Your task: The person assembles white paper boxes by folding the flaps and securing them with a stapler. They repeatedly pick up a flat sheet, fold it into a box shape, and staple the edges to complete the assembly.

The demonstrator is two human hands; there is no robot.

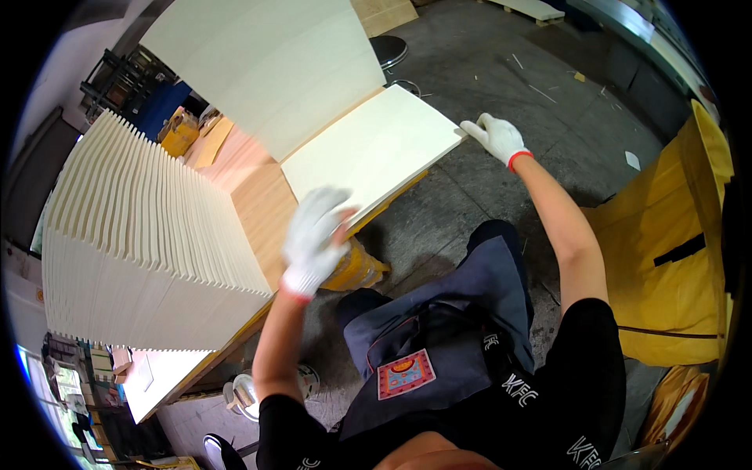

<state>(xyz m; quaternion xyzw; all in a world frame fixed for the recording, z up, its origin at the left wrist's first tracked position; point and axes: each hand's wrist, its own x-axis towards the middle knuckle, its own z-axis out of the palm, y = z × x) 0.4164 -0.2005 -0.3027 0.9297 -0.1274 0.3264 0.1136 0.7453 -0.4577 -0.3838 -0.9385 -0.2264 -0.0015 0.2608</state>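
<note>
A low stack of white boards (376, 149) lies flat on the wooden bench, one corner toward my right. My right hand (497, 137), in a white glove with a red cuff, is at that corner. Its thumb reaches to the board's edge, and the other fingers stand apart from it, partly bent. Near the stack's left front corner is my left hand (313, 239), gloved alike and smeared by motion. Its fingers look spread with nothing between them; whether it touches the boards I cannot tell. Behind the stack a large pale panel (270, 66) stands upright.
A tall fanned pile of white boards (149, 227) fills the bench's left part, beside bare wood (262, 204). Yellow wrapping (356, 266) covers a support below the bench edge. To the right stands a large yellow fabric bag (666, 258). A round black stool (389, 51) is behind.
</note>
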